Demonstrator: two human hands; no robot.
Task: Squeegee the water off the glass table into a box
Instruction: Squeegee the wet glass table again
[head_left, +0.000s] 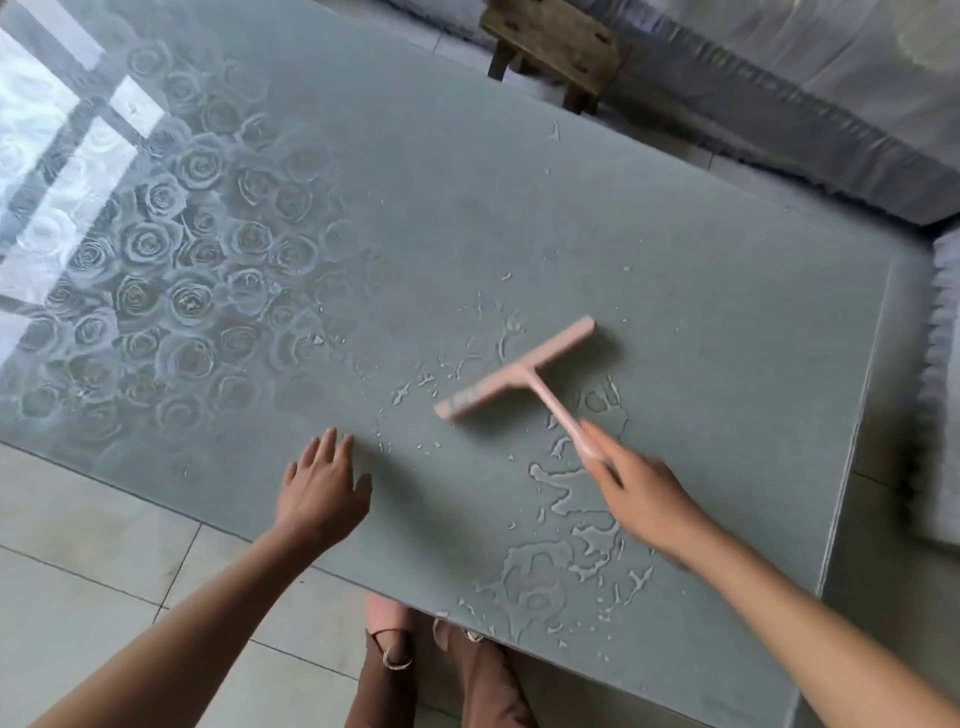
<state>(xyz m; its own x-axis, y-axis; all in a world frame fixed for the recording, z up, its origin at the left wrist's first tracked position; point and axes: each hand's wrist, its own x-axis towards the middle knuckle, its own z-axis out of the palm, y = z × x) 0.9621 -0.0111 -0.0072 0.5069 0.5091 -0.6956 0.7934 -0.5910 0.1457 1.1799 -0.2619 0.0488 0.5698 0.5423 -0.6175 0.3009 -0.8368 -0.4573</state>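
Fingers (597, 439) of the right hand (649, 499) round a pink plastic T-shaped squeegee (519, 371) — left hand (322, 488) spread open — over a wet grey-green glass table (467, 208).

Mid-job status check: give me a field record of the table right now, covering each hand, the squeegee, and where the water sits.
right hand: grips the end of the handle, index finger along it
left hand: fingers straight and spread, holds nothing, at the near edge of the table
squeegee: pink, T-shaped, blade on the far side, handle pointing back at the person
water: puddles between blade and near edge, droplets around the blade
glass table: rose pattern on the left half
stool: wooden, beyond the far edge
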